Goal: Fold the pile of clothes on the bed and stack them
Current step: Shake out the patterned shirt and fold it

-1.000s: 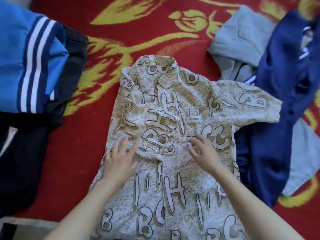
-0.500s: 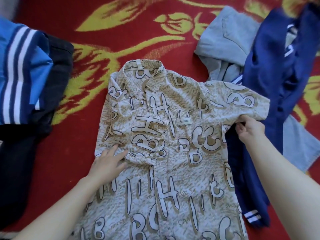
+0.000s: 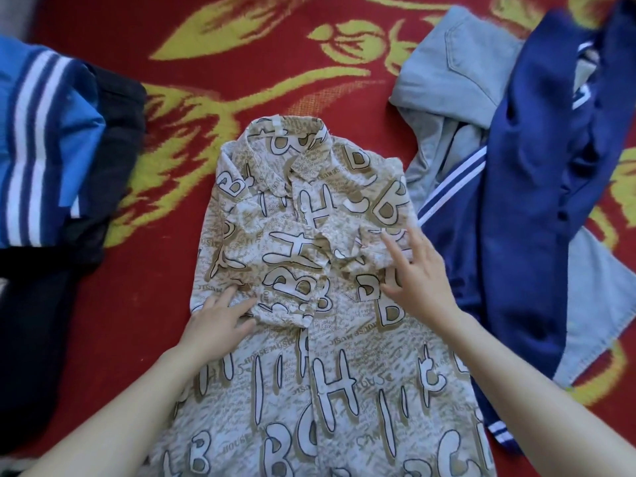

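Your left hand (image 3: 216,321) and right hand (image 3: 420,280), fingers straight, press the half-folded printed shirt (image 3: 309,373) flat; next, fold its lower half toward the bed's (image 3: 261,80) far edge.

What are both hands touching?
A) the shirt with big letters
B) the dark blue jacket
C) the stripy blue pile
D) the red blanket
A: the left hand and the right hand both lie with fingers stretched out on the shirt.
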The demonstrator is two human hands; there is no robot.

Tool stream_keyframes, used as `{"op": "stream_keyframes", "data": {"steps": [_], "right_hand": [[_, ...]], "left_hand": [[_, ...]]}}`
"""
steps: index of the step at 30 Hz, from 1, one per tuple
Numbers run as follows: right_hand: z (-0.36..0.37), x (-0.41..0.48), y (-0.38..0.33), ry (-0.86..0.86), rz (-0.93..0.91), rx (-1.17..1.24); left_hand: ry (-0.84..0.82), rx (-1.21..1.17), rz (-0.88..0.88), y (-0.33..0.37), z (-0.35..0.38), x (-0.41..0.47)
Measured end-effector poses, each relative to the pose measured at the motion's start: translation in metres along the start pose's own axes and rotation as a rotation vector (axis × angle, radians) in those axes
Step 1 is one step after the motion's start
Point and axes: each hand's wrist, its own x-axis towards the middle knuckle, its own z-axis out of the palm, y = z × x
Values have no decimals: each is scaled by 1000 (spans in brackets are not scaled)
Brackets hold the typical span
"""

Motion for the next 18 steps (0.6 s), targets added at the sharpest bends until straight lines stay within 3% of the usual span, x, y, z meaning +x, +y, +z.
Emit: {"op": "stream_keyframes", "data": {"steps": [3,7,11,18], "right_hand": [[0,-5,0,-185,304,-36],[-8,-3,9,84,462,107],[-15,-7,29,223,566,159],[-1,-26,55,73,74,-110]], "left_hand": [[19,-32,-3,0,0,1],[45,-59,-6,4,0,1],[96,-137,-5,6,-4,2],[103,-143,-15,6,-5,9]]}}
